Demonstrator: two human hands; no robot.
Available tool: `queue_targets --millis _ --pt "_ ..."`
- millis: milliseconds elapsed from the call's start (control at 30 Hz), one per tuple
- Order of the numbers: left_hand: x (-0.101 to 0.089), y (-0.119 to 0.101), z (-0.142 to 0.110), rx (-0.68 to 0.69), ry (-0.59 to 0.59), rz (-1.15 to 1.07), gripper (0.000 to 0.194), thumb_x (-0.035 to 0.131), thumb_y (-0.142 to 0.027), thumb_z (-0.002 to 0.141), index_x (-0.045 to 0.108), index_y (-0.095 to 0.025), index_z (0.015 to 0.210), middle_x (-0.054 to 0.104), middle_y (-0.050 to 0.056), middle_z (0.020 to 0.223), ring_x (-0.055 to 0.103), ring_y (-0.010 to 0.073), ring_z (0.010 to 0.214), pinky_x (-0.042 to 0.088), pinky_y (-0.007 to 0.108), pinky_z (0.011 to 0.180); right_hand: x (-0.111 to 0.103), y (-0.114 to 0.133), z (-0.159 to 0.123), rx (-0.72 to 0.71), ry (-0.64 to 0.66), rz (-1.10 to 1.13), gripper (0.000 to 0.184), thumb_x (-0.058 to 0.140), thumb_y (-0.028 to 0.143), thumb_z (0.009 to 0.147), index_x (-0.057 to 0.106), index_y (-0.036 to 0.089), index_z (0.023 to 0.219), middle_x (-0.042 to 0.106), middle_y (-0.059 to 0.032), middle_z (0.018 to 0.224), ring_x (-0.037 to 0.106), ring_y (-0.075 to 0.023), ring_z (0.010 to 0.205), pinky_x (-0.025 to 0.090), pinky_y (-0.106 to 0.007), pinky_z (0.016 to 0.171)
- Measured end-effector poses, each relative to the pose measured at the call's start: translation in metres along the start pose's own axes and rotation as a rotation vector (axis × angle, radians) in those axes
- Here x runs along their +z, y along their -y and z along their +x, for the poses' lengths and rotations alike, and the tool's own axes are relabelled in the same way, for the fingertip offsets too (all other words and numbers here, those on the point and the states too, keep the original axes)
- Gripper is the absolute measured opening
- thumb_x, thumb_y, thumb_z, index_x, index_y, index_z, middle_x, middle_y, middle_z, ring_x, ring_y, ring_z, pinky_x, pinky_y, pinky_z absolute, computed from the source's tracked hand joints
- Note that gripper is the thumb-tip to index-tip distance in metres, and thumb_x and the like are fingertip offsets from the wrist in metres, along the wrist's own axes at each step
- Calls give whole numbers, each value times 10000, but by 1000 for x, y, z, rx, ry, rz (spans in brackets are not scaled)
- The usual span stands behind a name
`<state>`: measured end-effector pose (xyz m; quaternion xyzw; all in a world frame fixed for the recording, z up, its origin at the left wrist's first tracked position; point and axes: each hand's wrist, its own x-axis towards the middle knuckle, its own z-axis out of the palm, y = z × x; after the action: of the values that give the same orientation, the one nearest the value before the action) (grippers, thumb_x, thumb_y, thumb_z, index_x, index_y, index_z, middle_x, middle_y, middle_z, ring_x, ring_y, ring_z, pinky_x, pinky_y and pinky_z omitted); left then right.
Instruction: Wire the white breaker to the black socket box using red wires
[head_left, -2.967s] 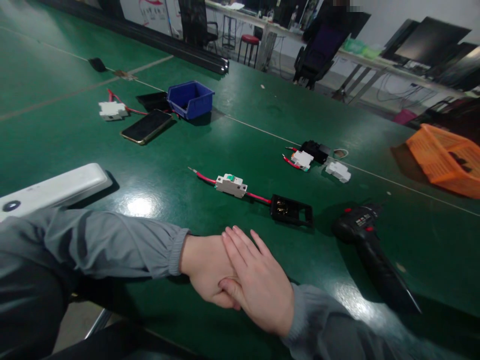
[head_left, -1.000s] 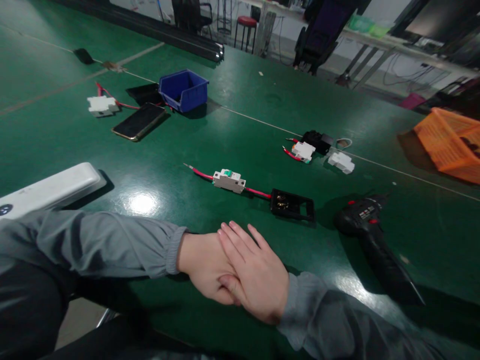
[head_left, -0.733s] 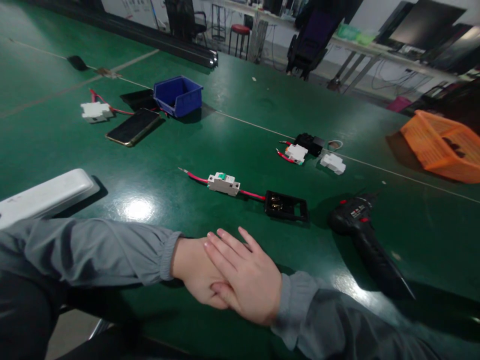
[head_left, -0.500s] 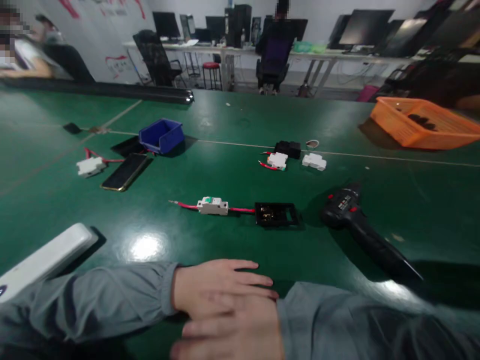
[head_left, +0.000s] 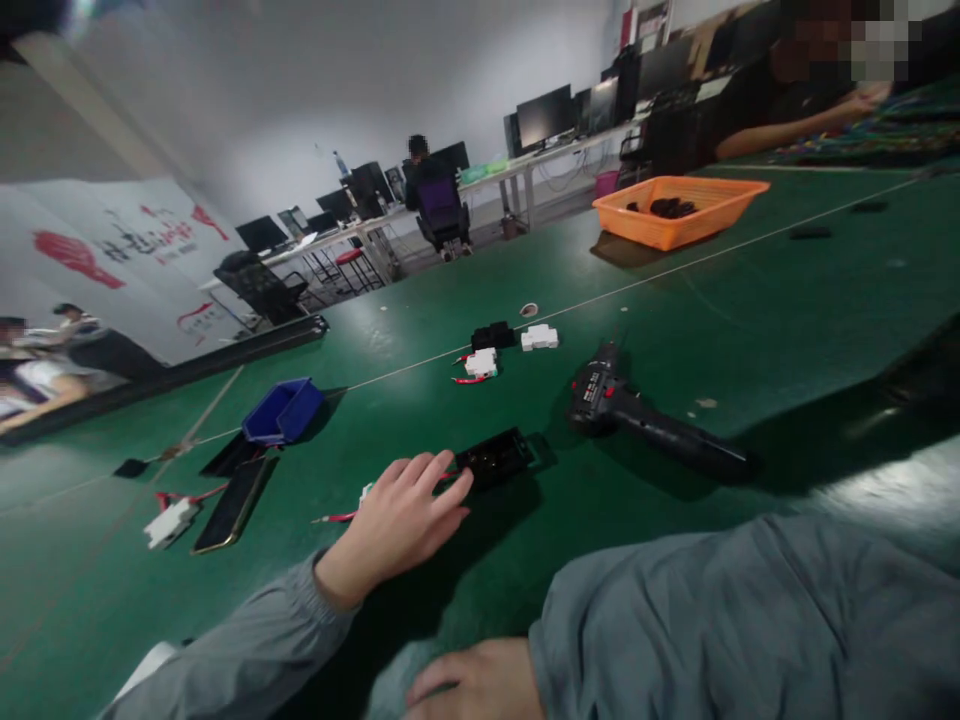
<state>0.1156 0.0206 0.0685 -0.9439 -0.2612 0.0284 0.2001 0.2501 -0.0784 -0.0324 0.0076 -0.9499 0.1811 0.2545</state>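
Note:
My left hand point(head_left: 397, 525) stretches forward over the green table point(head_left: 750, 310) with its fingers spread. It lies over a small white circuit breaker point(head_left: 365, 492) with red wire point(head_left: 334, 517), most of which it hides. Its fingertips nearly touch a black rectangular frame point(head_left: 495, 458). My right hand point(head_left: 472, 690) lies at the bottom edge beside my left sleeve, fingers loosely extended and holding nothing. A black power screwdriver point(head_left: 645, 420) lies to the right of the frame.
More breakers point(head_left: 481, 362) point(head_left: 538, 337) and a black part point(head_left: 491, 335) lie mid-table. At the left are a blue bin point(head_left: 281, 412), a phone point(head_left: 236, 505) and a wired breaker point(head_left: 169, 520). An orange basket point(head_left: 675, 210) stands far right. Another person's arm point(head_left: 787, 110) rests beyond it.
My hands have come apart. The left hand slid forward onto the breaker while the right drew back to the bottom edge. The view has lifted and tilted.

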Motion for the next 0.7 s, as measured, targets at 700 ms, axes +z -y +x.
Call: queue_targets --millis 700 --pt "39 16 22 103 276 138 412 367 -425 1014 437 -194 1348 607 117 1022 651 196 739 503 295 603 -9 0 8 62 5 14 457 527 283 964 433 128 1383 630 -92 1334 602 -160 1197 499 -257 836"
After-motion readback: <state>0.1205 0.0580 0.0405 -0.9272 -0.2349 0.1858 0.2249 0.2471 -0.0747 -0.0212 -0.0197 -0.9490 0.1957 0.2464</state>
